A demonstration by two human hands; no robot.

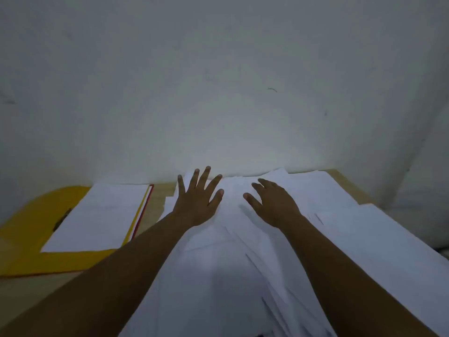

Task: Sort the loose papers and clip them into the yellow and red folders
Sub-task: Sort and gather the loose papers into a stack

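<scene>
Loose white paper sheets (243,251) lie in a big messy heap on the wood table (21,295), right under both hands. Left hand (196,203) is flat w/ fingers spread, pressing the heap's far left part. Right hand (274,203) rests beside it, fingers a bit bent, holding nothing. Open yellow card folder (26,239), w/ a sheet inside, lies to the left, nearer the left hand. I think sorting has hardly begun.

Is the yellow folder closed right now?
No, the yellow folder lies open on the table, with a stack of white sheets resting on its right half.
</scene>
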